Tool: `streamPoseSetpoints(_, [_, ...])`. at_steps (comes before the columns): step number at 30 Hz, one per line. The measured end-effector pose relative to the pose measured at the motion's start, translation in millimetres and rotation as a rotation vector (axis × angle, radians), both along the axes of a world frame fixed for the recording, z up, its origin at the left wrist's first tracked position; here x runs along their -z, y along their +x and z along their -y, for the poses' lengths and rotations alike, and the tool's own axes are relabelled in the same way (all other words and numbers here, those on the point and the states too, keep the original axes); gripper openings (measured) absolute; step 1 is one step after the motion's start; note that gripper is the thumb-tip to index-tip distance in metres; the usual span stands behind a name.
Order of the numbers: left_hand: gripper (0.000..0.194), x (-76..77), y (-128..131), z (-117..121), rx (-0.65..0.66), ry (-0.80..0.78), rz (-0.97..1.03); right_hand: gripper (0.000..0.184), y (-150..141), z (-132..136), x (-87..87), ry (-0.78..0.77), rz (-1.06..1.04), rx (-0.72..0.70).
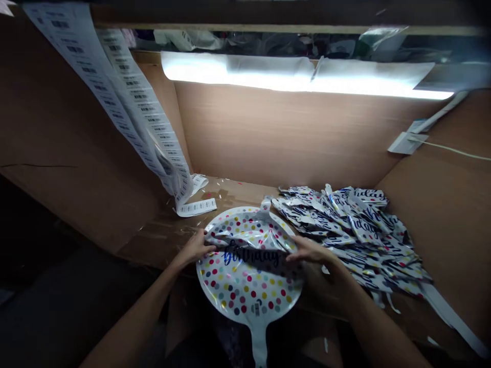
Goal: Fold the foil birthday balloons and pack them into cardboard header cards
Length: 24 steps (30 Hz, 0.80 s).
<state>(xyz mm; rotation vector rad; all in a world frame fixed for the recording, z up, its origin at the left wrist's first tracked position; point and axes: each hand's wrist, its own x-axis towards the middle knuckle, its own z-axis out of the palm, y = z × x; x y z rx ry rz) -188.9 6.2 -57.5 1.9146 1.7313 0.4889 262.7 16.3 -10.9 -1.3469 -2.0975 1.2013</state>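
Observation:
A flat, round foil balloon (249, 286) with coloured dots and the word "birthday" lies spread in front of me, its long tail pointing toward my body. My left hand (196, 247) grips its left edge, fingers closed on the foil. On the opposite side, my right hand (309, 250) pinches the right edge. Between both hands the upper part of the foil bends in a crosswise fold, with a small tab at the top. Right beside my right hand lies a heap of folded foil balloons (356, 230) with the same print.
Strips of barcode labels (153, 117) hang down at the left and curl onto the table (238, 190). A covered tube light (245, 71) spans the back panel. A white box with a cable (407, 142) is fixed at the right. Wooden side walls enclose the table.

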Motion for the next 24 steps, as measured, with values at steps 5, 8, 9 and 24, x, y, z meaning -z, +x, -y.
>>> streamPoseSetpoints(5, [0.043,-1.0,-13,-20,-0.015,0.003,-0.007,0.030,11,21,49.4,0.037,0.127,0.191])
streamPoseSetpoints(8, [0.041,-7.1,3,-35,-0.118,0.037,-0.163,0.036,-1,-1,51.3,0.167,0.347,0.395])
streamPoseSetpoints(9, [0.037,-9.0,12,-38,-0.147,0.047,-0.200,0.037,-7,-9,49.6,0.183,0.398,0.438])
streamPoseSetpoints(24, [0.067,32.7,79,-44,-0.049,0.117,-0.372,0.042,-15,27,35.6,0.276,0.847,0.561])
